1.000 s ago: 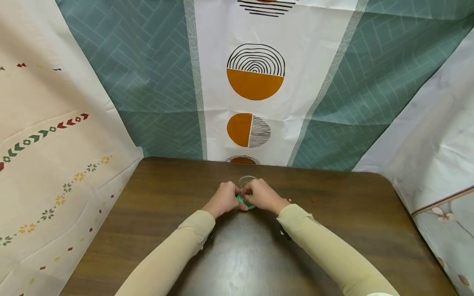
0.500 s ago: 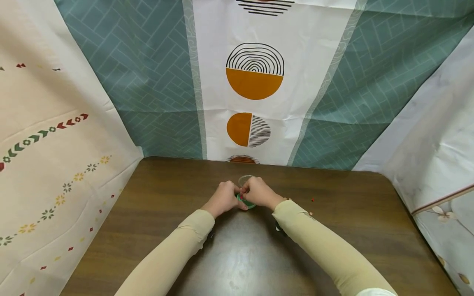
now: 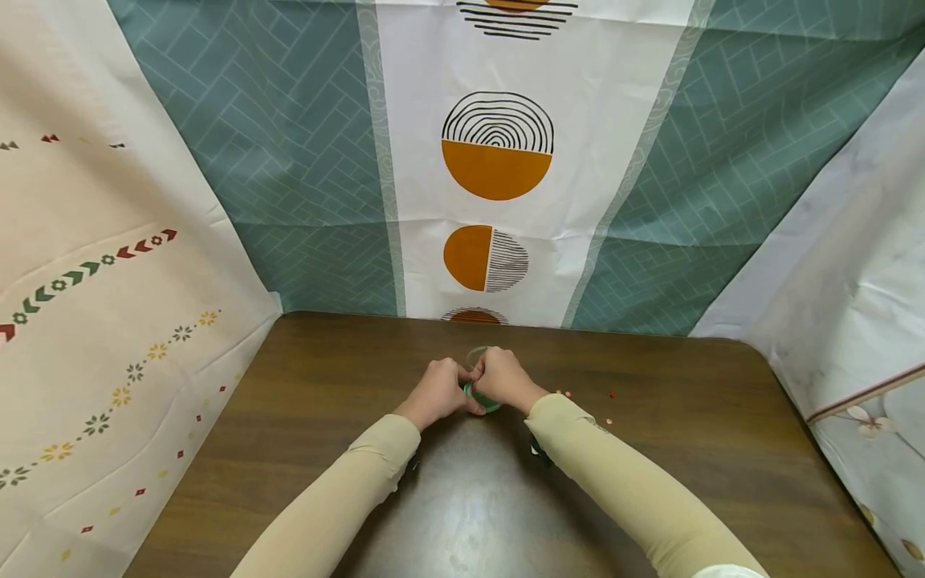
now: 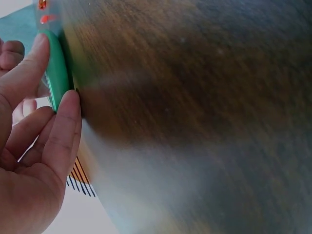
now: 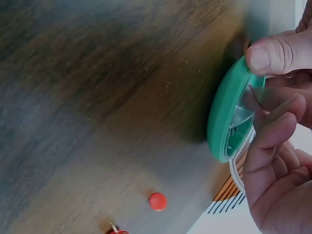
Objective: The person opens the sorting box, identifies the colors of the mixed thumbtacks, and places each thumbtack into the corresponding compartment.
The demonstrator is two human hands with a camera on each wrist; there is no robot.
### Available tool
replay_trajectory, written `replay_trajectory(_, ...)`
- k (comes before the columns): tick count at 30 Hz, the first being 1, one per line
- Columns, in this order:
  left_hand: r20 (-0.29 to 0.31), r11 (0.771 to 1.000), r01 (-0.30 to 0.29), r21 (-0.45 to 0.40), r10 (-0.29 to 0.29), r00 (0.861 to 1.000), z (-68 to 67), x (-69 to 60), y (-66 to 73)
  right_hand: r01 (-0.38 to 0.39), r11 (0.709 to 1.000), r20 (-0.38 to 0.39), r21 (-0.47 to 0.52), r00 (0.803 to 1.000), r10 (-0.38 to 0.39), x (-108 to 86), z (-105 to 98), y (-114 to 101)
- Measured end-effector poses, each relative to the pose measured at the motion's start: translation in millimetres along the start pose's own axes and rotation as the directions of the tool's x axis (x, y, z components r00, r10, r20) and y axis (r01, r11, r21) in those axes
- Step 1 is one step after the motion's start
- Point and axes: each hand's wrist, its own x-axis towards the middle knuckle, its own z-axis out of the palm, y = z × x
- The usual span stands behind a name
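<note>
A round green thumbtack case (image 3: 488, 404) is tilted up at the middle of the table, its clear lid (image 3: 474, 353) standing open behind. My left hand (image 3: 439, 388) grips the case's rim, thumb on the near side. My right hand (image 3: 503, 377) has curled fingers, tips together over the case's open inside. A small red spot shows at those fingertips, seemingly a red thumbtack, mostly hidden. In the right wrist view, several metal points show inside the green case (image 5: 224, 112).
Loose tacks lie on the brown table (image 3: 311, 417), right of the case. One is a red thumbtack (image 3: 612, 393); a pale one (image 3: 609, 421) lies nearer. In the right wrist view, a red round-headed thumbtack (image 5: 157, 201) is close by. Patterned cloths (image 3: 318, 160) hang behind.
My right hand and wrist have shifted slightly left and turned over the case. The left hand keeps its grip, and the case stays in about the same place.
</note>
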Motion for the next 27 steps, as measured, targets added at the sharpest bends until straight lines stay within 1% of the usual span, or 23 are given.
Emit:
replay_trajectory(6, 0.015, 1.000, 0.022, 0.008, -0.022, 1.000, -0.3, -1.1, 2.5, -0.035, 0.998, -0.016, -0.042, 0.999, 0.035, -1.4, 0, -8)
replay_trajectory(9, 0.010, 1.000, 0.011, 0.013, -0.011, 1.000, 0.5, -0.5, 1.2, -0.055, 0.997, -0.041, -0.058, 0.998, 0.053, -1.7, 0, -10)
replay_trajectory(13, 0.004, 1.000, 0.006, 0.002, -0.006, 1.000, 1.4, -1.3, -0.7, -0.039, 0.995, -0.102, -0.088, 0.994, 0.029, -6.2, -2, -11)
replay_trajectory(15, 0.009, 1.000, 0.014, -0.007, -0.014, 1.000, 2.0, -2.1, -0.2, -0.009, 0.996, -0.150, -0.091, 0.989, -0.005, -12.7, -7, -11)
replay_trajectory(18, 0.013, 0.999, 0.033, -0.009, -0.033, 0.999, 2.1, -2.2, 1.2, 0.047, 0.995, -0.224, -0.087, 0.972, -0.066, -23.4, -22, -9)
replay_trajectory(22, -0.001, 0.998, 0.054, 0.025, -0.054, 0.999, 0.6, -0.8, 2.9, 0.107, 0.991, -0.317, -0.077, 0.940, -0.126, -35.9, -53, 2)
replay_trajectory(24, -0.003, 0.997, 0.065, 0.045, -0.065, 0.998, -0.1, -0.1, 3.5, 0.112, 0.990, -0.362, -0.084, 0.922, -0.135, -41.2, -70, 12)
replay_trajectory(27, 0.007, 0.995, 0.084, 0.053, -0.085, 0.996, -0.2, 0.4, 3.6, 0.086, 0.993, -0.415, -0.078, 0.903, -0.110, -49.6, -92, 31)
